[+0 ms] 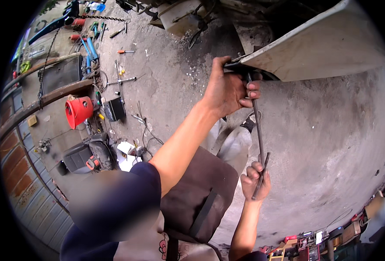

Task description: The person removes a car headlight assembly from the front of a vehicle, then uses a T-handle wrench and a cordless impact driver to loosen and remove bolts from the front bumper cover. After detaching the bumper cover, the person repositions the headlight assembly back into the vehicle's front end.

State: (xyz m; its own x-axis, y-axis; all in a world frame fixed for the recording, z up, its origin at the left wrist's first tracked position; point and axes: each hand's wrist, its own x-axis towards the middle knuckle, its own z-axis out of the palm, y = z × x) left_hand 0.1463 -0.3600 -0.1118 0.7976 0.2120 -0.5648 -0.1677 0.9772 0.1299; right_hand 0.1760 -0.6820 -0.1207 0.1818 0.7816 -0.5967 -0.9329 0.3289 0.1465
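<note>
The person stands close under the pale grey, flat metal body panel (331, 43) that reaches in from the upper right, and both hands work on one long, thin, dark steel rod (257, 130) that hangs almost straight down from the edge of this panel.

The left hand (229, 89) is raised to the panel's lower left corner. Its fingers (252, 93) are wrapped closed around the top part of the rod, the thumb pointing up toward the panel edge, I think to keep the top end steady against the metal there. The exact place where the rod meets the panel is hidden behind this hand.

Well below the panel, the right hand (255, 182) closes around the lower end of the rod, where a short cross piece sticks out like a handle. The fingers (248, 176) curl around it, so this hand seems placed for turning while the other guides. The rod runs between both fists, touching both palms.

Far to the left of the panel, on the dusty concrete floor (331, 148), there are a red plastic funnel (78, 111), a small black box-shaped battery (114, 108) and scattered hand tools (123, 80).
</note>
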